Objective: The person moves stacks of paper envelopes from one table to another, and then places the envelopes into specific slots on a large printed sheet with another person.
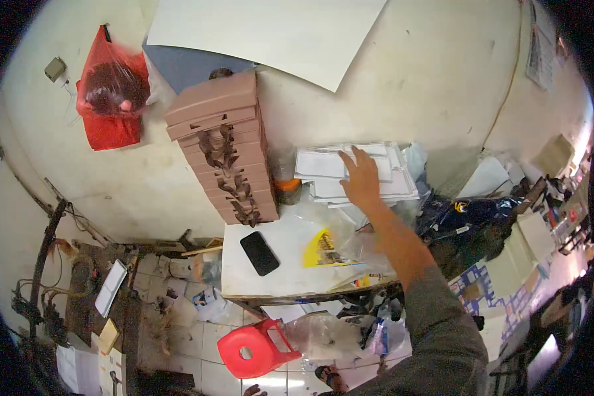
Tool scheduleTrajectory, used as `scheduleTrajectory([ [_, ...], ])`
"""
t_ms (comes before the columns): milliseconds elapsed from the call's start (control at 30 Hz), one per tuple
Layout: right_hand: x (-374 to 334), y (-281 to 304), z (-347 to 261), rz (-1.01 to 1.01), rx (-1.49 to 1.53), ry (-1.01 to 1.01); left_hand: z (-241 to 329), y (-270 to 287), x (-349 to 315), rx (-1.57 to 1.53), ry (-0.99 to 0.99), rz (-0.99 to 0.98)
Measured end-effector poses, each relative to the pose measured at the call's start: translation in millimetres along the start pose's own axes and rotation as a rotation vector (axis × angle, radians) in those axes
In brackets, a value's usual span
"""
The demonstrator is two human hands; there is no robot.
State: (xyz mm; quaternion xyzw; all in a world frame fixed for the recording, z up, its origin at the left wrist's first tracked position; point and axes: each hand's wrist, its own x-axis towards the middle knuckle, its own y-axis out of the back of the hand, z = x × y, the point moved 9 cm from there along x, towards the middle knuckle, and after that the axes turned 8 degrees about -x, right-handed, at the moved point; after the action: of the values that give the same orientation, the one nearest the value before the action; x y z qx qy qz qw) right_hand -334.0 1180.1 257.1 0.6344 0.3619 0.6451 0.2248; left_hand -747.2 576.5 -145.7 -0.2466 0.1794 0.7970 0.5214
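Note:
My right hand [363, 183] reaches over the white table [244, 285] to a stack of flat white sheets or panels [320, 165] by the wall. Its fingers are apart and rest on or just above the top pieces; contact is hard to tell. Left of the stack stands a tall pile of brown boxes [239, 155] with dark ribbons. Between them is a clear container with an orange band [287, 185]. A black phone [259, 253] lies on the table. At the lower edge, only the fingertips of what seems my left hand [255, 391] show.
A red plastic stool [252, 350] stands on the tiled floor before the table. Plastic bags and a yellow packet [320, 249] lie near my right forearm. Dark plastic wrapping [472, 214] is heaped at the right. A red bag [112, 99] hangs on the wall.

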Motion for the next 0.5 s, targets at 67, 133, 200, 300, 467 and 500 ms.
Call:
scheduleTrajectory([
  [67, 13, -11, 8, -0.073, -0.072, 0.078, 11, -5, 2, -0.040, -0.071, -0.048],
  [133, 25, -37, 24, -0.130, -0.100, 0.105, -9, 10, 13, 0.393, -0.130, -0.041],
  [200, 35, -53, 48, -0.236, -0.139, 0.058, -15, 13, 9, 0.560, -0.049, -0.014],
  [300, 38, -61, 74, -0.482, -0.195, -0.126, 8, 5, -20, 0.650, 0.017, 0.001],
  [467, 45, -74, 89, -0.601, -0.147, -0.114, -71, 20, -5, 1.218, -0.550, -0.243],
  [500, 37, -84, 94, -0.777, -0.121, -0.162, -77, 30, 1, 1.131, -0.438, -0.224],
])
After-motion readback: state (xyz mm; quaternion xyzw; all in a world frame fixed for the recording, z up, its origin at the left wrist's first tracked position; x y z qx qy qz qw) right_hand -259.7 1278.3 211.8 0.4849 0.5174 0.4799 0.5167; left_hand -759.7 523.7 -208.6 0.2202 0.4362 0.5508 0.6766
